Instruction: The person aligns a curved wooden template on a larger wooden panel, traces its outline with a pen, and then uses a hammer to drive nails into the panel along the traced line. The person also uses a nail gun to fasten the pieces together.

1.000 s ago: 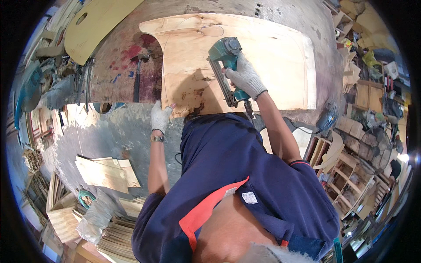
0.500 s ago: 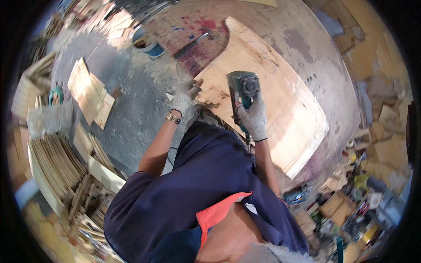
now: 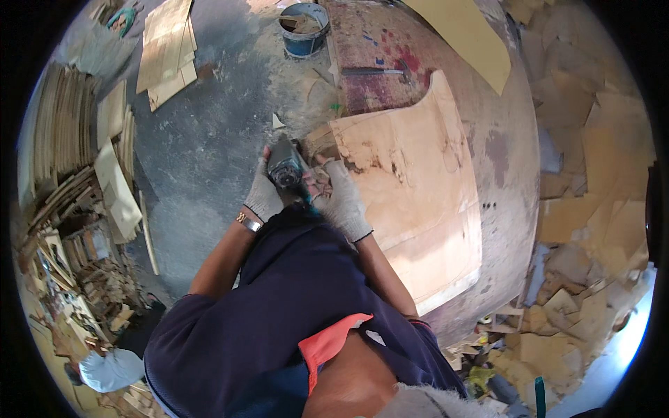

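Observation:
Just in front of my lap, both gloved hands hold a teal and dark hand-held power tool point(image 3: 286, 171); its exact kind is unclear. My left hand point(image 3: 265, 195), a watch at the wrist, is closed along the tool's left side. On the other side, my right hand point(image 3: 341, 198) curls round its teal part, with bare fingertips showing beyond the glove. Part of the grip is hidden between hands and shirt. To the right of the tool lies a large plywood panel point(image 3: 411, 174) with a curved cut edge, pencil lines and dark stains.
Beyond the panel a hammer point(image 3: 373, 71) lies on the paint-stained board point(image 3: 498, 160). A blue bucket point(image 3: 305, 47) stands at the far side, with a yellowish sheet point(image 3: 467, 35) to its right. Wood strips point(image 3: 59, 132) are stacked at left; a person point(image 3: 111, 369) is at lower left.
The power tool has moved left from above the panel to my lap. My left hand has joined my right on it. The view has shifted, bringing the bucket and hammer nearer the top.

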A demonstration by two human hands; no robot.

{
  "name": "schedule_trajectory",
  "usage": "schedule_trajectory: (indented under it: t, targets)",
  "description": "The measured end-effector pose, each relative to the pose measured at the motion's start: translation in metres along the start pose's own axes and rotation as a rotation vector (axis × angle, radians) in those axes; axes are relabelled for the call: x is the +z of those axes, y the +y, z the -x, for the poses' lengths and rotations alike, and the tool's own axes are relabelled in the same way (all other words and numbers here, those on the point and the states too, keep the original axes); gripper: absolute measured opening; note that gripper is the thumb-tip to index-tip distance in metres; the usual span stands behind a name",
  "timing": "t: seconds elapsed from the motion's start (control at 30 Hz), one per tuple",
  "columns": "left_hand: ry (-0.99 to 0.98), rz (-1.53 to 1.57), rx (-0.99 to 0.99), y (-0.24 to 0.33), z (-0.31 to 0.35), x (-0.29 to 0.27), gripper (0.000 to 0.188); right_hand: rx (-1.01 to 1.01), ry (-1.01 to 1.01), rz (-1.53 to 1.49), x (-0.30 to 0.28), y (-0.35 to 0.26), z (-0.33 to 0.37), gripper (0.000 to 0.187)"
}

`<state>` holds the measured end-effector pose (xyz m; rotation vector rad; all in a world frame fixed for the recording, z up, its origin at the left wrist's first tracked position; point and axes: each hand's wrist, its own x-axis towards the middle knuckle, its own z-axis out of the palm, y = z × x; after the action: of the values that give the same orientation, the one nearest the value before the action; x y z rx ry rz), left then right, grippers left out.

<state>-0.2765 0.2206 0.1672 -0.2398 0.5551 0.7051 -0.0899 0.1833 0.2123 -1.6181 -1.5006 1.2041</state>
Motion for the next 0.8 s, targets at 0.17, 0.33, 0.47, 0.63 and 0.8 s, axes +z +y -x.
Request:
schedule_trajectory:
  t: [0.17,0.33,0.47,0.63,0.8]
  targets:
    - [0.195,-0.113,0.451,0.042,-0.047,-0.044,0.063,0.117,0.146,0.250,-0.040,0.036,-0.088,0.050]
    - [0.562,-0.421,0.508,0.091,-0.134,-0.095,0.057,0.475,0.334,-0.191,-0.081,0.105,-0.224,0.030]
    - [0.420,-0.350,0.387,0.110,-0.207,-0.105,0.048,0.693,0.535,-0.382,-0.099,0.149,-0.305,0.040]
    - [0.311,-1.634,0.524,0.124,-0.264,-0.101,0.035,0.748,0.771,-0.066,-0.092,0.162,-0.328,0.033]
    - [0.381,-1.127,0.324,0.136,-0.328,-0.062,0.039,0.684,0.702,0.081,-0.091,0.151,-0.322,0.023]
